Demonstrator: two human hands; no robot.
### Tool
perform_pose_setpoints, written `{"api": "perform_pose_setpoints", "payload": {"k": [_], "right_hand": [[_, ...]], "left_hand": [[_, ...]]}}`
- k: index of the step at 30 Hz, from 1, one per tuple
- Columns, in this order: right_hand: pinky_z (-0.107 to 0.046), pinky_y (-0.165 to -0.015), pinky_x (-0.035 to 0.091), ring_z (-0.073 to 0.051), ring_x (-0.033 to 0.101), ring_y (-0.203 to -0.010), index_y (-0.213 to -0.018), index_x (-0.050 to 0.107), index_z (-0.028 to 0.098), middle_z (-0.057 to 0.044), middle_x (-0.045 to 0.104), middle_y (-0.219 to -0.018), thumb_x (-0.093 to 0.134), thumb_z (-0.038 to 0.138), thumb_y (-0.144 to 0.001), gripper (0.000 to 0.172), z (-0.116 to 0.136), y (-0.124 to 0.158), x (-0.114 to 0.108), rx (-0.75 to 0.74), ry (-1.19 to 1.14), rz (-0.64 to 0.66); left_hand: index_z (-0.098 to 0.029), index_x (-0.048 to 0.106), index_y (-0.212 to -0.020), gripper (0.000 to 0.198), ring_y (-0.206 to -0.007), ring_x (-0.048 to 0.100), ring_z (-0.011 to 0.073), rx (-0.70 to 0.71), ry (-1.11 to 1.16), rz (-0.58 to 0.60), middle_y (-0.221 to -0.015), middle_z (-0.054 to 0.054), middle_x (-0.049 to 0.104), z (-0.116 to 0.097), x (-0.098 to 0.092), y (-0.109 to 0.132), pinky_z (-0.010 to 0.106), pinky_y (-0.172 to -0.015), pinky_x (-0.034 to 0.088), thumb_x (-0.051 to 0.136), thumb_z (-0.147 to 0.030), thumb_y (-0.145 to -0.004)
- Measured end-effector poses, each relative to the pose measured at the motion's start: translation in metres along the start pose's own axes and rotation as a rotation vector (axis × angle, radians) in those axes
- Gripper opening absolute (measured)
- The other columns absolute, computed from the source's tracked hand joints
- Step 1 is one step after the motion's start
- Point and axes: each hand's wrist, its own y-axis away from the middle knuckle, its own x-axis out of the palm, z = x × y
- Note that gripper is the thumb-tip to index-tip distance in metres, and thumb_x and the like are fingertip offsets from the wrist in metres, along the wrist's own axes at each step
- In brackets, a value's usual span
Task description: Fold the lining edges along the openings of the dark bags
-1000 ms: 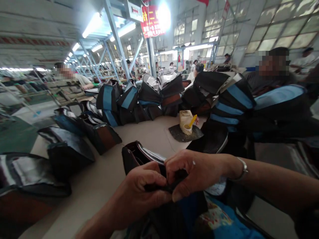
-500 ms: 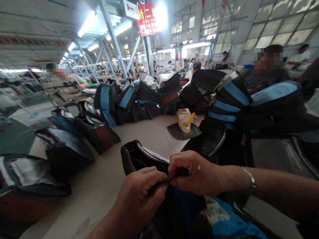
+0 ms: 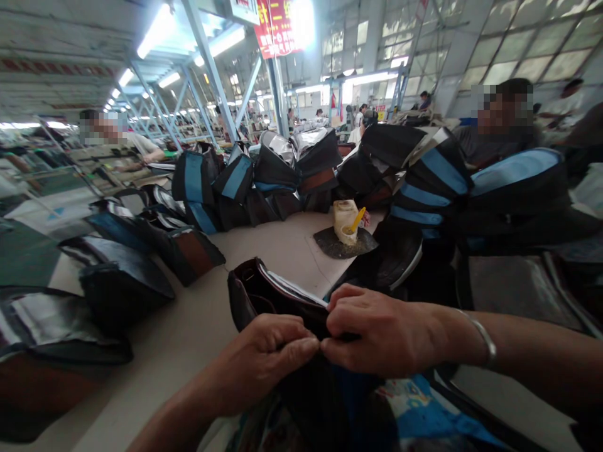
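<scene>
A long red cloth banner (image 3: 276, 28) hangs from the roof steelwork, carrying large pale Chinese characters. Its top is cut off by the frame's edge and its right side is washed out by glare, so no wording can be read with certainty. Above it, a white rectangular box sign (image 3: 244, 9) is also cut off, and its markings are too small and blurred to read.
</scene>
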Motion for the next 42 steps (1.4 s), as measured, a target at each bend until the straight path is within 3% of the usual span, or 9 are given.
{"api": "perform_pose_setpoints", "payload": {"k": [6,10,12,19,22,26,32,39,42], "right_hand": [[-0.035,-0.081,0.047,-0.015,0.049,-0.068,-0.088,0.061,0.016,-0.003,0.057,-0.079,0.047,0.023,-0.098,0.018,0.006,0.003,-0.011,0.024,-0.178,0.029],[-0.025,-0.067,0.043,-0.013,0.052,-0.071,-0.098,0.062,0.012,-0.003,0.057,-0.081,0.043,0.023,-0.103,0.022,0.002,-0.004,-0.035,0.37,-0.549,0.056],[-0.023,-0.065,0.042,-0.011,0.051,-0.07,-0.092,0.063,0.012,-0.001,0.055,-0.08,0.053,0.021,-0.1,0.016,-0.003,-0.009,-0.044,0.406,-0.61,0.142],[-0.026,-0.063,0.039,-0.013,0.048,-0.069,-0.084,0.059,0.015,-0.002,0.056,-0.084,0.062,0.01,-0.085,0.006,0.004,-0.023,-0.05,0.273,-0.292,0.367],[-0.028,-0.058,0.035,-0.014,0.043,-0.065,-0.081,0.056,0.016,-0.003,0.055,-0.08,0.061,0.014,-0.082,0.006,0.012,-0.035,-0.046,0.318,-0.123,0.308],[-0.025,-0.062,0.04,-0.012,0.049,-0.068,-0.085,0.059,0.016,0.0,0.056,-0.079,0.057,0.028,-0.094,0.015,0.001,-0.05,-0.043,0.333,-0.538,0.184],[-0.03,-0.083,0.046,-0.017,0.056,-0.091,-0.092,0.061,0.013,-0.007,0.057,-0.095,0.066,0.048,-0.093,0.035,-0.017,-0.055,-0.011,0.018,-0.822,0.112],[-0.028,-0.072,0.045,-0.015,0.054,-0.082,-0.09,0.059,0.016,-0.003,0.056,-0.087,0.073,0.047,-0.089,0.034,-0.003,-0.061,0.028,-0.069,-0.861,0.066],[-0.027,-0.073,0.046,-0.015,0.055,-0.082,-0.09,0.06,0.015,-0.003,0.057,-0.087,0.075,0.043,-0.088,0.032,-0.005,-0.065,0.028,-0.087,-0.922,0.078]], "left_hand": [[-0.017,0.066,-0.082,0.031,-0.066,0.05,0.0086,0.128,-0.284,-0.101,-0.074,-0.003,0.055,-0.003,0.015,0.0,0.021,-0.06,0.036,0.048,-0.037,-0.098],[-0.017,0.062,-0.081,0.029,-0.066,0.052,0.0112,0.34,-0.583,-0.243,-0.073,0.0,0.056,-0.001,0.023,0.003,0.026,-0.061,0.034,0.042,-0.027,-0.1],[-0.017,0.059,-0.079,0.027,-0.064,0.049,0.0132,0.454,-0.746,-0.3,-0.072,0.0,0.055,-0.001,0.027,0.003,0.03,-0.062,0.032,0.042,-0.022,-0.099],[-0.019,0.052,-0.075,0.022,-0.063,0.045,0.0143,0.618,-1.001,-0.413,-0.068,-0.002,0.052,-0.009,0.026,-0.002,0.034,-0.071,0.027,0.05,-0.014,-0.096],[-0.02,0.056,-0.08,0.017,-0.069,0.049,0.0151,0.597,-0.993,-0.45,-0.075,-0.002,0.057,-0.01,0.012,0.005,0.036,-0.082,0.03,0.052,-0.017,-0.096],[-0.022,0.058,-0.091,0.013,-0.096,0.058,0.0141,0.46,-0.765,-0.372,-0.103,0.0,0.063,-0.01,-0.01,0.03,0.03,-0.098,0.033,0.047,-0.02,-0.098],[-0.02,0.055,-0.085,0.027,-0.082,0.059,0.0112,0.094,-0.382,-0.256,-0.093,0.001,0.061,-0.005,-0.027,0.079,0.02,-0.076,0.045,0.038,-0.032,-0.102],[-0.029,0.059,-0.118,0.031,-0.105,0.062,0.016,0.012,-0.337,-0.345,-0.115,0.0,0.066,-0.019,0.001,0.102,0.022,-0.088,0.047,0.058,-0.044,-0.092],[-0.027,0.068,-0.1,0.022,-0.088,0.065,0.0142,-0.039,-0.325,-0.405,-0.096,-0.002,0.07,-0.026,0.02,0.09,0.021,-0.074,0.046,0.07,-0.041,-0.084]]}}
